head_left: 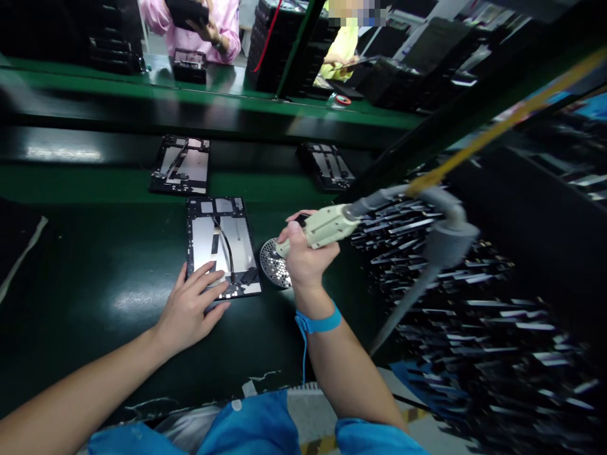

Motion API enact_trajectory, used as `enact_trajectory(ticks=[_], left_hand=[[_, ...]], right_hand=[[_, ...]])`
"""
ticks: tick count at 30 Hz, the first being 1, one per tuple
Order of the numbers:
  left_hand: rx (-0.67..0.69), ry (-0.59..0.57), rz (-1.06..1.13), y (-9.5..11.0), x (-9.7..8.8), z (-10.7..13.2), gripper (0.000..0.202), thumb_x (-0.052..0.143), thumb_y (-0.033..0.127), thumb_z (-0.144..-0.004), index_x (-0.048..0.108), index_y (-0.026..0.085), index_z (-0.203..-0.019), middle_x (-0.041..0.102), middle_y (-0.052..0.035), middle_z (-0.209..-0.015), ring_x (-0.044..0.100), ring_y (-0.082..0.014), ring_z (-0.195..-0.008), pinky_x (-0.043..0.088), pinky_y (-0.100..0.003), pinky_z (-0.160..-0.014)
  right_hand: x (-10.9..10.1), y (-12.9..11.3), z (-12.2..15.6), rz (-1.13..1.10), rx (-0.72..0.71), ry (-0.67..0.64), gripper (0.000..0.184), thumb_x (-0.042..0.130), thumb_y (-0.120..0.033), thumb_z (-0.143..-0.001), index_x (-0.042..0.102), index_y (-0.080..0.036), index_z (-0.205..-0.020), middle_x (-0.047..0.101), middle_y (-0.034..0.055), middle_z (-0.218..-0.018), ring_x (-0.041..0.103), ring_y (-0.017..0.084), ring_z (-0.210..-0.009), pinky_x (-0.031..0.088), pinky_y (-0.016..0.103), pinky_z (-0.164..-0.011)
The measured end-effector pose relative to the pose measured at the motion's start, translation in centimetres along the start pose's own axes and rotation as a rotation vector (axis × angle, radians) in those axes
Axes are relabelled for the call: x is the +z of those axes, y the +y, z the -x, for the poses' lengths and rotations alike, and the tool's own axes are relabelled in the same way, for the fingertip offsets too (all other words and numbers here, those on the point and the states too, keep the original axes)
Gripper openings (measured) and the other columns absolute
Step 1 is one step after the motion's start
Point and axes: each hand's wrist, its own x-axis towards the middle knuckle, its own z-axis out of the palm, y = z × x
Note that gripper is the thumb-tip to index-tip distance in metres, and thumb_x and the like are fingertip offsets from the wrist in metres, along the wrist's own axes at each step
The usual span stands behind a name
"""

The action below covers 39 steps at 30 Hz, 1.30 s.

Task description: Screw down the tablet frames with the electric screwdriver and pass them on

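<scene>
An opened tablet chassis (222, 243) lies on the dark green bench in front of me, showing silver plates and a black cable. My left hand (192, 309) rests flat on its near left corner, fingers spread. My right hand (306, 259) is closed round a beige electric screwdriver (325, 229), whose tip points down at a round perforated screw dish (275, 264) just right of the chassis. A grey cable runs from the screwdriver up to the right. A blue strap circles my right wrist.
Two more chassis (181, 165) (327, 165) lie on the conveyor behind. Stacks of black parts (474, 303) fill the right side. Across the line, a person in pink (199, 25) holds a tablet, and a person in yellow (341, 47) sits beside tall tray stacks.
</scene>
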Motion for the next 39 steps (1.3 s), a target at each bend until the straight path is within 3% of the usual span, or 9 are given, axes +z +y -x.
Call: enact_trajectory(ticks=[3,6,9,12,20,34,39], left_hand=[[-0.016,0.019,0.032,0.0,0.1,-0.1,0.035,0.066,0.031,-0.099,0.065,0.019,-0.132,0.069,-0.0145,-0.136,0.054,-0.0357,-0.141,0.031,-0.069,-0.119],[-0.024,0.004,0.069,-0.1,0.2,-0.2,0.039,0.067,0.032,-0.097,0.064,0.020,-0.134,0.068,-0.0144,-0.137,0.053,-0.0349,-0.143,0.027,-0.067,-0.122],[-0.038,-0.011,0.092,-0.1,0.0,-0.3,0.042,0.068,0.032,-0.096,0.063,0.020,-0.136,0.067,-0.0136,-0.140,0.051,-0.0341,-0.144,0.026,-0.065,-0.124],[-0.047,-0.017,0.109,0.0,-0.2,-0.4,0.043,0.068,0.028,-0.094,0.063,0.022,-0.137,0.066,-0.0128,-0.142,0.050,-0.0334,-0.145,0.026,-0.064,-0.124],[-0.049,-0.012,0.107,0.1,-0.1,-0.4,0.042,0.065,0.027,-0.095,0.063,0.021,-0.136,0.066,-0.0135,-0.141,0.051,-0.0331,-0.145,0.026,-0.065,-0.123],[-0.028,0.007,0.084,-0.1,0.4,-0.2,0.038,0.062,0.024,-0.098,0.062,0.020,-0.136,0.068,-0.0140,-0.138,0.051,-0.0335,-0.145,0.027,-0.068,-0.122],[-0.016,-0.061,0.032,-1.0,-0.1,-0.4,0.035,0.059,0.024,-0.101,0.062,0.023,-0.136,0.068,-0.0112,-0.138,0.050,-0.0303,-0.145,0.030,-0.066,-0.121]], right_hand=[[0.8,-2.4,1.6,-0.119,0.003,-0.048,0.011,0.068,-0.028,-0.090,0.062,-0.024,-0.098,0.065,-0.0028,-0.079,0.059,0.011,-0.049,0.050,0.027,-0.049],[1.8,-4.4,4.3,-0.208,0.073,-0.230,0.018,0.069,-0.030,-0.090,0.062,-0.025,-0.106,0.066,0.0000,-0.093,0.062,0.011,-0.054,0.053,0.027,-0.050],[2.4,-5.1,6.6,-0.261,0.101,-0.417,0.025,0.072,-0.029,-0.088,0.063,-0.025,-0.111,0.066,0.0029,-0.100,0.067,0.015,-0.067,0.058,0.031,-0.058],[2.7,-5.0,7.5,-0.282,0.125,-0.498,0.028,0.073,-0.026,-0.088,0.064,-0.026,-0.115,0.065,0.0044,-0.102,0.069,0.018,-0.077,0.061,0.034,-0.064],[2.6,-4.6,7.5,-0.288,0.115,-0.511,0.029,0.072,-0.023,-0.089,0.063,-0.027,-0.117,0.065,0.0036,-0.101,0.069,0.018,-0.077,0.062,0.038,-0.071],[2.5,-4.0,8.2,-0.281,0.087,-0.544,0.036,0.073,-0.016,-0.086,0.061,-0.027,-0.118,0.064,0.0025,-0.100,0.067,0.016,-0.076,0.061,0.034,-0.071],[2.0,-3.9,7.5,-0.297,0.118,-0.545,0.034,0.071,-0.017,-0.088,0.062,-0.029,-0.118,0.063,0.0019,-0.102,0.066,0.014,-0.071,0.059,0.031,-0.065]])
